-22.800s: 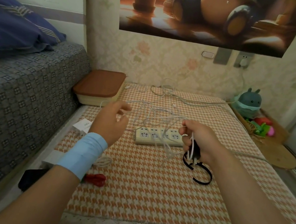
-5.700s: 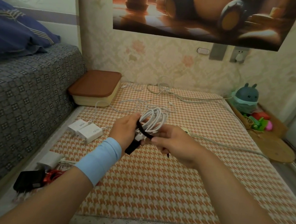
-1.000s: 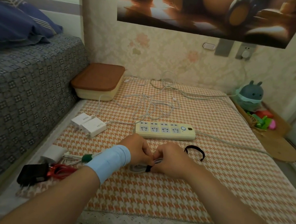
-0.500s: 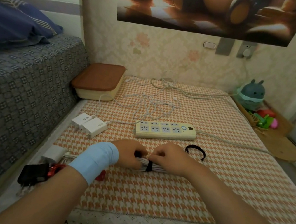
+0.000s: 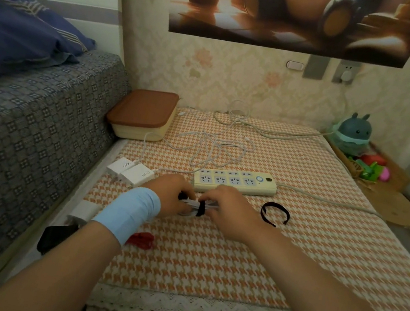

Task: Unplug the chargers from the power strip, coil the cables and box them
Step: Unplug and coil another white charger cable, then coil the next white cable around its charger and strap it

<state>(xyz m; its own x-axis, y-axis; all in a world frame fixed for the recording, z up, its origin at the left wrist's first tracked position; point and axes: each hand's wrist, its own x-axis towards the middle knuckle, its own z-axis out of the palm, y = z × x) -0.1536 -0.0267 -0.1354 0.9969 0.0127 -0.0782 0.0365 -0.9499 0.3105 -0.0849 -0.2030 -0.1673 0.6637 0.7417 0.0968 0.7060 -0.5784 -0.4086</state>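
Orange houndstooth cloth covers the bench; the bed runs along its left side, with a papered wall behind.

Hands: both sit low at mid-bench, knuckles up, meeting over one coil. The left hand curls round the coil's left end. The right hand pinches it beside the strap, fingertips mostly hidden. Neither hand is open.

Coil: white cable flattened into a short bundle, on or just above the cloth; contact cannot be told. Its long axis runs left–right, from hand to hand. A black strap wraps its middle; whether it is fastened cannot be told.

Outward:
- The power strip lies just beyond the hands, roughly parallel to the coil, its visible sockets empty.
- A second strap lies loose just right of the right hand.
- Two white chargers sit just beyond and left of the left hand.
- A loose cable loops past the strip.
- A red cable shows by the left forearm.

Box: far-left corner, against the bed, brown lid on. It lies forward and left of the hands, past the chargers, and the left hand is nearer.

Judgement: once strapped, the coil goes that way. The lid must come off first, so one hand has to let go. The loose cable near the box could snag.
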